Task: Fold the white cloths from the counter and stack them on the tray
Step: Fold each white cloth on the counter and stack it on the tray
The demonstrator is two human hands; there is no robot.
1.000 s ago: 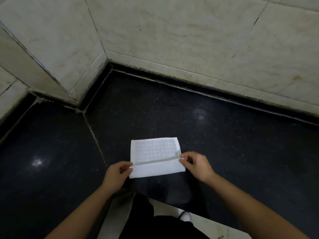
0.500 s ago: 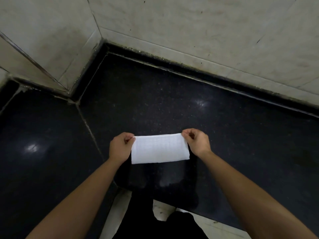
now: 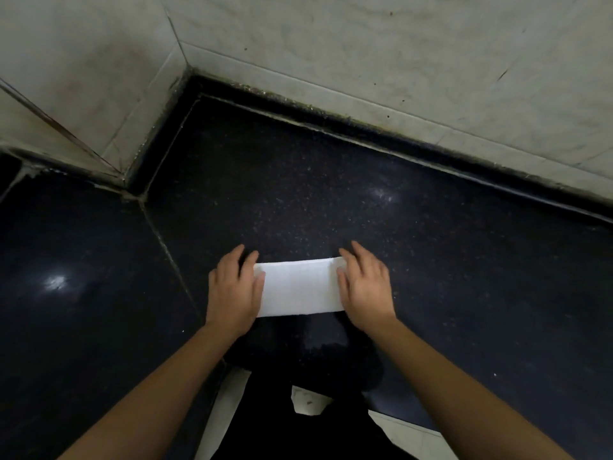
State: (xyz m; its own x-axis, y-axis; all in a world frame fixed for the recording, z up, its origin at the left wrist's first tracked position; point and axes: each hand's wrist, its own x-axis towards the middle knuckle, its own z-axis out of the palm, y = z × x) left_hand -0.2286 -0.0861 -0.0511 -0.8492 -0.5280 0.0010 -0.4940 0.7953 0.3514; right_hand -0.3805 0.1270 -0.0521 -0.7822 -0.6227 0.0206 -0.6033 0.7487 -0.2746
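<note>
Near the front edge of the black speckled stone counter [image 3: 464, 260], at about six o'clock from its middle, the left hand [image 3: 232, 293] is lying palm down. Its fingers are straight and slightly spread, and it is pressing flat on the left end of a white folded cloth strip [image 3: 300, 287] without gripping anything. At three o'clock from that hand, the cloth is lying flat on the counter as a narrow rectangle. Its long side is running from nine to three o'clock, and the hands are covering both short ends. At three o'clock from the cloth, the right hand [image 3: 366, 290] is resting the same way, with fingers extended toward twelve o'clock. It is pressing on the right end without curling round it. Pale marbled wall tiles [image 3: 365, 44] are rising behind the counter from ten to two o'clock. Dark clothing [image 3: 298, 426] is filling the six o'clock edge, cut off by the frame. The cloth's weave is looking too washed out to make out.
</note>
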